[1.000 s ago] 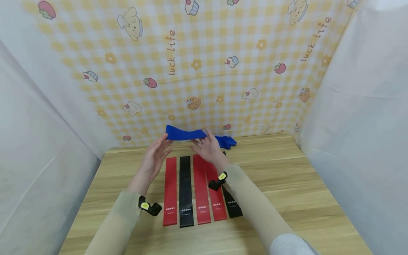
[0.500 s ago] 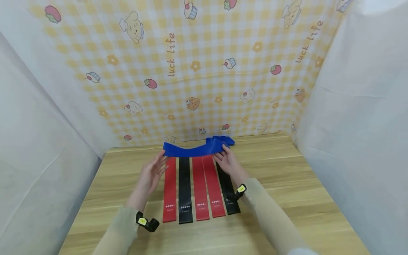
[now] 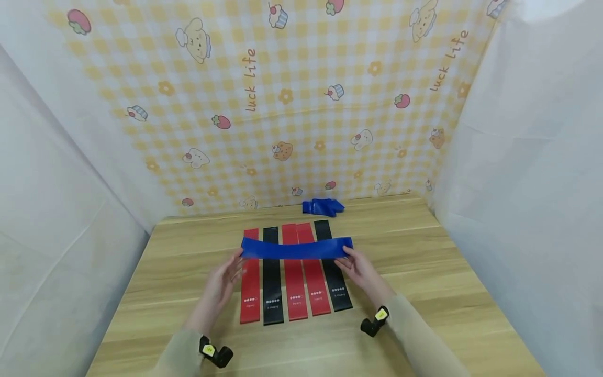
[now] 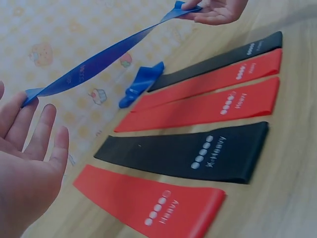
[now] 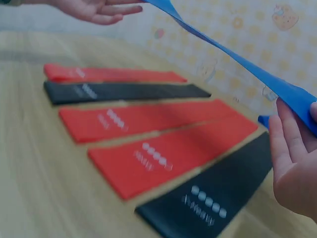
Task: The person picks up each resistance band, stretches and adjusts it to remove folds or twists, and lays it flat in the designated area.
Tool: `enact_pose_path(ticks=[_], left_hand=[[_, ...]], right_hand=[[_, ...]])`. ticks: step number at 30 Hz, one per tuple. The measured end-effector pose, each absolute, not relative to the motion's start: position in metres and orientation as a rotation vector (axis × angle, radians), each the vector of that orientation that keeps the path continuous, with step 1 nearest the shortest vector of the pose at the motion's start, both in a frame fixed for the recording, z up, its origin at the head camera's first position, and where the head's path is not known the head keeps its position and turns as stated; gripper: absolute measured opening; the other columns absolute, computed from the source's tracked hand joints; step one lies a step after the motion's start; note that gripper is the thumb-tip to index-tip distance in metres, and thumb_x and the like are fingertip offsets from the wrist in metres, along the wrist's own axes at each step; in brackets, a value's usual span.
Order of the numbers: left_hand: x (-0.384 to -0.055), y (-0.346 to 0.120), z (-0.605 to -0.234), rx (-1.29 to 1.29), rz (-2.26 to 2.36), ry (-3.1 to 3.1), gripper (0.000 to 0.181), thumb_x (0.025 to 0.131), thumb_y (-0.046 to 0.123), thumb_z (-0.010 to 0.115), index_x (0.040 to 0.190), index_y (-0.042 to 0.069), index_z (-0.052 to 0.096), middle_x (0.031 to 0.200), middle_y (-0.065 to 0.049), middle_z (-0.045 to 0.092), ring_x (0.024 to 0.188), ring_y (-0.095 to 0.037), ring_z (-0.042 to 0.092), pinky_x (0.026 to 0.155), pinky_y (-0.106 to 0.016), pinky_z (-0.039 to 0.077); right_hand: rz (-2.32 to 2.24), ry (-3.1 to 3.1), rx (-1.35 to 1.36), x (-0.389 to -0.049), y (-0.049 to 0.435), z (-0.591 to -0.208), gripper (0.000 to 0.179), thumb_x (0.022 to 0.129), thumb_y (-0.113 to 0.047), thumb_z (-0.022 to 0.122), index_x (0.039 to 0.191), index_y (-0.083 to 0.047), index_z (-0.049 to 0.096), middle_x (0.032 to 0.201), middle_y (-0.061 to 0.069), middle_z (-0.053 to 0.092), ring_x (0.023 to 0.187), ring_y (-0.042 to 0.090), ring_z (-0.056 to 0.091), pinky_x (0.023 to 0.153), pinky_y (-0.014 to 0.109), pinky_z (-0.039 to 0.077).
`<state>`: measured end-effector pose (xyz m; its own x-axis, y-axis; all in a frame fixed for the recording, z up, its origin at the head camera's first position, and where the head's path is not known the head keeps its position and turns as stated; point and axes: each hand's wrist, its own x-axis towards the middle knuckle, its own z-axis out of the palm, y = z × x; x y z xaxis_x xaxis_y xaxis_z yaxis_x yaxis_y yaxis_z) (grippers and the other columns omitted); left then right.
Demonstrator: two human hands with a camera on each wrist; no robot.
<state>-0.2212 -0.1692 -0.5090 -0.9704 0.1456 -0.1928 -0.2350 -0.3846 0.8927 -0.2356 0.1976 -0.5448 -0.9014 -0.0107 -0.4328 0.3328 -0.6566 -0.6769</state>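
A blue resistance band is stretched out flat between both hands, held above the table. My left hand pinches its left end, the other fingers spread below it. At the right end, my right hand grips the band between thumb and fingers. Beneath it lie three red resistance bands marked Heavy and two black resistance bands marked X-Heavy, side by side. In the left wrist view the lifted band sags and twists slightly between the hands.
Another blue band, crumpled, lies at the back of the wooden table. A yellow checked cloth hangs behind. White curtains close off both sides.
The blue band has come toward me and down, from the back edge to above the row of bands. My right hand has moved right along with its end, so the band is straighter.
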Motion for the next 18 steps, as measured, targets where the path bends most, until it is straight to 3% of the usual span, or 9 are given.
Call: enact_pose_path(ticks=[3, 7, 13, 18], left_hand=[[-0.215, -0.166, -0.520, -0.208, 2.460, 1.558, 0.028, 0.102, 0.025, 0.051, 0.120, 0.012, 0.068, 0.114, 0.003, 0.070, 0.118, -0.020, 0.058, 0.105, -0.041, 0.039], [-0.208, -0.161, -0.534, -0.364, 2.459, 1.554, 0.029, 0.098, 0.023, 0.058, 0.122, 0.008, 0.067, 0.115, 0.001, 0.069, 0.118, -0.023, 0.058, 0.098, -0.032, 0.046], [-0.203, -0.151, -0.550, -0.562, 2.422, 1.639, 0.045, 0.094, 0.023, 0.066, 0.133, 0.003, 0.057, 0.122, -0.003, 0.065, 0.108, -0.016, 0.064, 0.097, -0.030, 0.046], [-0.204, -0.146, -0.555, -0.656, 2.437, 1.684, 0.040, 0.092, 0.018, 0.068, 0.128, 0.002, 0.061, 0.115, -0.002, 0.067, 0.099, -0.013, 0.067, 0.090, -0.026, 0.050]], right_hand=[[-2.529, 1.381, 0.556, -0.225, 0.205, -0.556, 0.052, 0.100, -0.009, 0.053, 0.142, 0.010, 0.030, 0.113, 0.019, 0.066, 0.088, 0.021, 0.069, 0.095, 0.042, 0.048], [-2.413, 1.535, 0.536, -0.214, 0.213, -0.566, 0.040, 0.099, -0.009, 0.053, 0.130, 0.012, 0.041, 0.101, 0.016, 0.069, 0.079, 0.019, 0.069, 0.085, 0.039, 0.054], [-2.311, 1.651, 0.452, -0.201, 0.221, -0.571, 0.035, 0.099, -0.012, 0.055, 0.123, 0.013, 0.048, 0.086, 0.009, 0.069, 0.072, 0.016, 0.068, 0.077, 0.034, 0.057], [-2.307, 1.644, 0.367, -0.194, 0.228, -0.573, 0.021, 0.100, -0.011, 0.053, 0.111, 0.006, 0.058, 0.082, 0.008, 0.069, 0.071, 0.016, 0.068, 0.074, 0.033, 0.057]])
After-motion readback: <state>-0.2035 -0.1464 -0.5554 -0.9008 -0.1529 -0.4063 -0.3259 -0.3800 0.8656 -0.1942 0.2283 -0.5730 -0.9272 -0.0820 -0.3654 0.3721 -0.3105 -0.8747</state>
